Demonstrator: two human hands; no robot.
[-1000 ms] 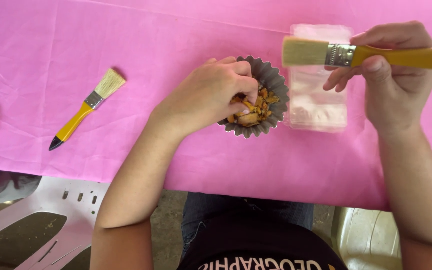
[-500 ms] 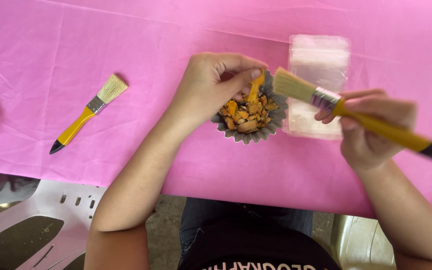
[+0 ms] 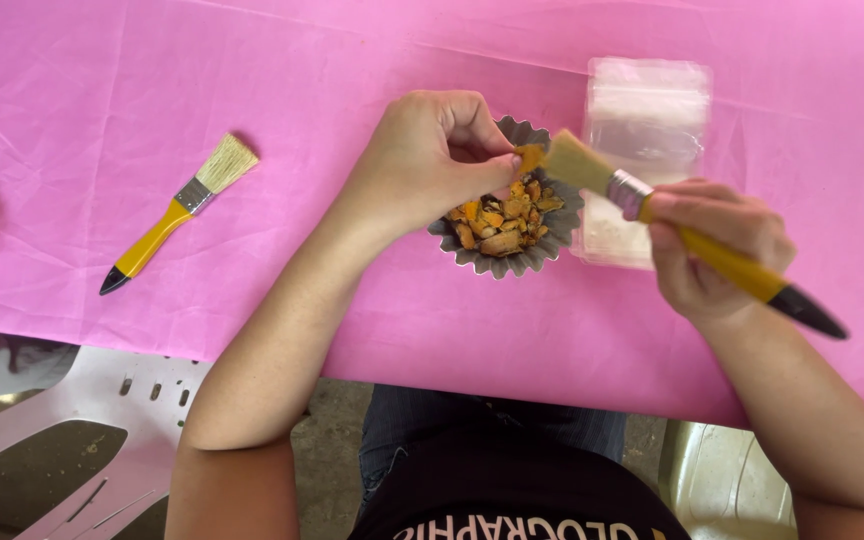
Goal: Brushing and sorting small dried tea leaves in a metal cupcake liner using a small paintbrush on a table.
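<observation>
over fluted dish [image 3: 472, 256], left hand [image 3: 432, 160] pinching orange piece [image 3: 529, 157], brush [image 3: 642, 200] touching

Soft, even daylight fills the scene, bright on the pink tablecloth [image 3: 252, 90]. The spare brush [image 3: 177, 212] casts a faint shadow at its far side. Focus is sharp, with slight blur at the right hand [image 3: 717, 250].

Pink-clothed table [image 3: 102, 90]: spare brush [image 3: 177, 212], tin [image 3: 552, 245], bags [image 3: 647, 120]

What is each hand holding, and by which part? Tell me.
The left hand pinches a small orange piece by one end, above the fluted tin. The right hand grips a yellow-handled brush by its handle, behind the metal ferrule.
</observation>
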